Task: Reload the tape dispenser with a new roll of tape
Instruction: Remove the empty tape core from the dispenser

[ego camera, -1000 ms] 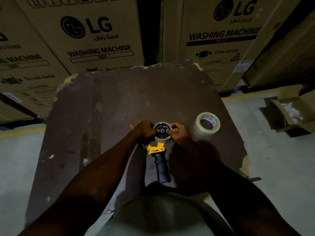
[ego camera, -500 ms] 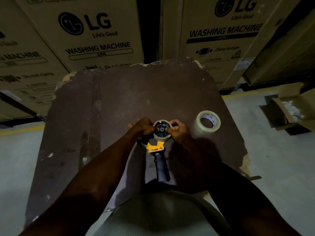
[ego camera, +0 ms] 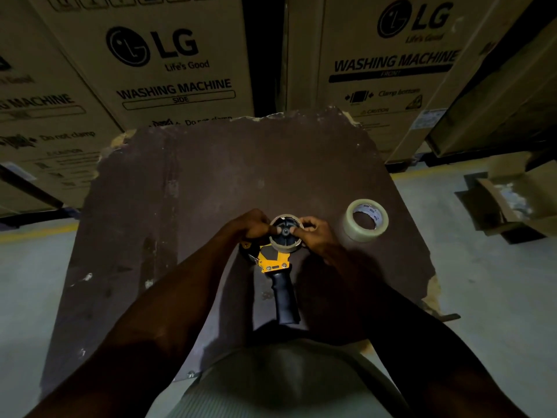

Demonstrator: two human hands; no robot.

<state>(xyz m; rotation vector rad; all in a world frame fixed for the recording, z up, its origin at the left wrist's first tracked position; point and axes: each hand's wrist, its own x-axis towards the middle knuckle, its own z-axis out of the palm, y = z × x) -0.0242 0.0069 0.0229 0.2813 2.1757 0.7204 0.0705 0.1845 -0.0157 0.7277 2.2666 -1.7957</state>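
While one dispenser (ego camera: 275,263) lies mid-frame, its core (ego camera: 284,233) pinched by left hand (ego camera: 251,226) and right hand (ego camera: 316,232), fingers curled, unchanged, one roll (ego camera: 365,220) set right.

yellow-black dispenser (ego camera: 275,263), dark brown board (ego camera: 211,176)

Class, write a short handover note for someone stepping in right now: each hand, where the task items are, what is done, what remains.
Left hand: gripping the empty core from its left side.
Right hand: pinching the core's right rim.
Empty core: on the hub of the tape dispenser, which lies on the brown board, handle toward the person.
New tape roll: on the board, to the right, untouched.
Done: nothing visibly completed.
Left: pull the core off, fit the new roll, thread the tape.
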